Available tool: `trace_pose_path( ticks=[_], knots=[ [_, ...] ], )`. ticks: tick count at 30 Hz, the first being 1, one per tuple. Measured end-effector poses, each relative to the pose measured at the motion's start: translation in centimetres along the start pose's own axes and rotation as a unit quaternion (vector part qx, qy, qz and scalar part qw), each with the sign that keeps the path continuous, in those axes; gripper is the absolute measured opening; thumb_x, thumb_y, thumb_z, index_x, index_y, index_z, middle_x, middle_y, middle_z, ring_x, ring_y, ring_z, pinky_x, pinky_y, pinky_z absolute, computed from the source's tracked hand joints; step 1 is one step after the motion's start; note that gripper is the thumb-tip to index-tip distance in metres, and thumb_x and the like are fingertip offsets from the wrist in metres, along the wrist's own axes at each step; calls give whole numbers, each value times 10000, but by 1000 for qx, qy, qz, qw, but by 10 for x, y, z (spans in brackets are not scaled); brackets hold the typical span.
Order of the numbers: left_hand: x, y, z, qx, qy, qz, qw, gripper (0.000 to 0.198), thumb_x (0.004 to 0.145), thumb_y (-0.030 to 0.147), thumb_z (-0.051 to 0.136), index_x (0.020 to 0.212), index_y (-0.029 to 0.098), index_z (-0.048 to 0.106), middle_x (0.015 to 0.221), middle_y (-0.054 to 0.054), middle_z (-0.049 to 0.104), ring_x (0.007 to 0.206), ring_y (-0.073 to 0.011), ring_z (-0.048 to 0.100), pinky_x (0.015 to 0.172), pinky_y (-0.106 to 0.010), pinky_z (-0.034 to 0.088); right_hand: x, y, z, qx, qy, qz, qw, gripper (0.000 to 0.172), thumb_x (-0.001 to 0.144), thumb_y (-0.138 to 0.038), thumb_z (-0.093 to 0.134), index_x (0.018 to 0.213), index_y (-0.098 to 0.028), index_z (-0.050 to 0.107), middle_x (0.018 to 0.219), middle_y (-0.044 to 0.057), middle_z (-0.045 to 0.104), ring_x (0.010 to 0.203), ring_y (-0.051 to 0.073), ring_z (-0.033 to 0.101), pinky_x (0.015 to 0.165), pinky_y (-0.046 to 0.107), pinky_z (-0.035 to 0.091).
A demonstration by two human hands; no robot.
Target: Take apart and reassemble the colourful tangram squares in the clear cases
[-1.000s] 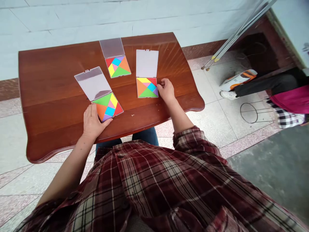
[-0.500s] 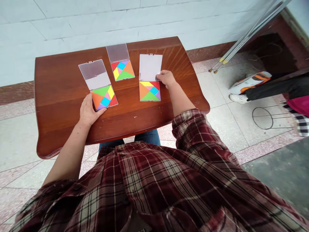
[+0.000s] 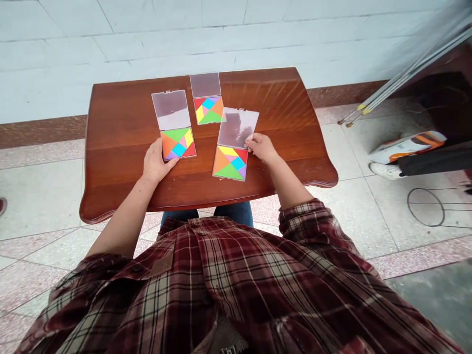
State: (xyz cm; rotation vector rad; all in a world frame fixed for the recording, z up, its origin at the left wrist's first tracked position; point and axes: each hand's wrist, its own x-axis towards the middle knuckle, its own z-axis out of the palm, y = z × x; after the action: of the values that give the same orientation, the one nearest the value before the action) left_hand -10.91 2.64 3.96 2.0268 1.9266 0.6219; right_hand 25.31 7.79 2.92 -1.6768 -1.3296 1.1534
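Three tangram cases lie unfolded on the table, each with a clear lid laid back and a base full of coloured pieces. My left hand (image 3: 156,162) grips the left tangram case (image 3: 178,143) by its left edge, thumb along the near edge. Between thumb and fingers of my right hand (image 3: 261,147) is the right side of the right tangram case (image 3: 230,162), close to its hinge. That case sits turned, its clear lid (image 3: 238,127) leaning to the right. Farther back is the third tangram case (image 3: 209,109), its right edge meeting that lid's corner; no hand touches it.
The brown wooden table (image 3: 121,118) stands near a white wall (image 3: 165,44). On the floor at the right are crutches (image 3: 363,105), a white and orange bag (image 3: 409,146), another person's shoe (image 3: 386,170) and a wire stand (image 3: 426,206).
My right hand has drawn the right tangram case toward me and a little left, turning it askew. My left hand keeps its hold on the left case. The whole view has shifted.
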Motion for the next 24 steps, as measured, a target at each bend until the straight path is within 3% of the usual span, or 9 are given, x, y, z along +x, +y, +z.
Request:
trace_pose_path(
  ticks=[3, 11, 15, 17, 20, 24],
  knots=[
    [3, 5, 4, 8, 15, -24, 1000, 709, 703, 463, 642, 1321, 150, 488, 1224, -173, 627, 1172, -369, 579, 1019, -514, 471, -11, -9, 18, 4, -19, 20, 1000, 165, 820, -41, 544, 712, -165, 556, 644, -29, 610, 474, 43, 460, 423, 153, 347],
    [10, -1, 16, 3, 49, -34, 998, 694, 763, 510, 587, 1343, 152, 456, 1285, -206, 588, 1251, -401, 516, 1081, -570, 388, -14, -29, 53, -6, -37, 21, 999, 195, 838, -53, 558, 695, -181, 530, 621, -40, 549, 503, 62, 492, 439, 165, 397],
    [-6, 4, 17, 5, 92, -26, 995, 616, 816, 460, 534, 1335, 133, 477, 1311, -193, 576, 1291, -364, 495, 1114, -530, 374, -13, -20, 56, 24, -16, 20, 999, 116, 838, -74, 550, 848, -189, 541, 712, -37, 563, 557, 68, 534, 490, 169, 451],
    [-22, 14, 21, 3, 104, 1, 995, 524, 852, 406, 482, 1301, 137, 511, 1299, -176, 589, 1260, -336, 522, 1101, -513, 391, -16, -10, 56, 34, 9, 7, 999, 166, 842, -110, 540, 983, -198, 534, 818, -21, 600, 621, 79, 578, 539, 186, 493],
    [-44, 39, 34, -14, 63, 60, 996, 434, 875, 331, 424, 1243, 145, 559, 1232, -152, 634, 1183, -296, 574, 1068, -481, 426, -29, 5, 55, -2, 46, -36, 998, 274, 842, -157, 510, 1111, -209, 523, 977, 16, 638, 763, 110, 628, 684, 249, 553],
    [-58, 69, 51, -29, -18, 108, 994, 487, 875, 351, 455, 1278, 90, 543, 1298, -178, 606, 1212, -294, 555, 1087, -445, 417, -59, 9, 56, -100, 31, -110, 988, 282, 825, -173, 492, 1093, -183, 579, 1009, 66, 670, 902, 175, 645, 904, 366, 538]
  ],
)
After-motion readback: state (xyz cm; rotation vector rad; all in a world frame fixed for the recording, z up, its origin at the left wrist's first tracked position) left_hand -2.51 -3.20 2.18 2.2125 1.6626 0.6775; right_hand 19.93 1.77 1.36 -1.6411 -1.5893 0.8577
